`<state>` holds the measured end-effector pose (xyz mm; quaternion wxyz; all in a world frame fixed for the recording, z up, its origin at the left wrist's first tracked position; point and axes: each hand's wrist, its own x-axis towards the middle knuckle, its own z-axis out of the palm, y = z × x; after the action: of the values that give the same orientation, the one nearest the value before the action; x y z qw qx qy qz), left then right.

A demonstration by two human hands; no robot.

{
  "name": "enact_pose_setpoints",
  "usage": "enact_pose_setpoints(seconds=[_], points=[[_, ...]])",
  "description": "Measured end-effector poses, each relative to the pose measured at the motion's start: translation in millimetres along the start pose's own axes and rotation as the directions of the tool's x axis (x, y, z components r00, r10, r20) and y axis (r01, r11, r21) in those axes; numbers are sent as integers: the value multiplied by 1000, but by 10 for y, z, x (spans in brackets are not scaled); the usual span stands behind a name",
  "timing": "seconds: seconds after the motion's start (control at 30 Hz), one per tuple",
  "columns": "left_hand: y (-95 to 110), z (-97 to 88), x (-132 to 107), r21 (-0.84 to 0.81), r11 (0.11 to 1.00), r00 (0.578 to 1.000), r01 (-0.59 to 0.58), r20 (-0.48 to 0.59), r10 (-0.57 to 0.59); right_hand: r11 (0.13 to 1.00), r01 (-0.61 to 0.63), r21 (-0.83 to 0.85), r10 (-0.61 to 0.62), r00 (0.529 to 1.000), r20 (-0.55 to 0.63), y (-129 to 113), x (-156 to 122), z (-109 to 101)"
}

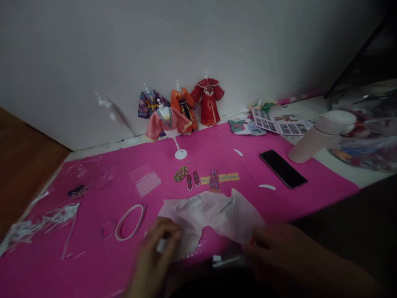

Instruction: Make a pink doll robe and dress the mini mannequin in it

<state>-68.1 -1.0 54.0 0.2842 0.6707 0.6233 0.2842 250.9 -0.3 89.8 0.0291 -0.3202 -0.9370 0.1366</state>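
A pale pink cloth piece (pixel 214 215) lies on the magenta mat (pixel 102 269) near the front edge. My left hand (pixel 155 252) rests at its lower left corner, fingers curled and pinched on something small and white that I cannot make out. My right hand (pixel 276 248) lies at the cloth's lower right edge, blurred, fingers partly hidden. A thin white strip (pixel 226 260) lies between the two hands.
Small printed paper trims (pixel 214 180) and a pink mesh square (pixel 148 183) lie mid-mat. A tape ring (pixel 130 221), a phone (pixel 283 168), a tipped cup (pixel 319 136) and a leaflet (pixel 279 122) are around. Four doll garments on stands (pixel 180 107) line the wall.
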Motion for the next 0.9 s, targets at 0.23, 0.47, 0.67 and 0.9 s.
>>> enact_pose_setpoints(seconds=[0.23, 0.47, 0.67, 0.9], points=[[355, 429, -185, -458, 857, 915, 236, 401, -38, 998, 49, 41, -49, 999, 0, -44, 61, -27], [372, 447, -142, -511, 814, 906, 274, 422, -40, 998, 19, 61, -22, 998, 57, -17, 54, 7], [406, 505, -144, -503, 838, 935, 214, 354, -26, 999, 47, 25, -48, 998, 28, 6, 33, 39], [356, 439, -220, -560, 820, 983, 117, 186, -13, 993, -87, 81, 89, 996, -11, 69, -32, 232]])
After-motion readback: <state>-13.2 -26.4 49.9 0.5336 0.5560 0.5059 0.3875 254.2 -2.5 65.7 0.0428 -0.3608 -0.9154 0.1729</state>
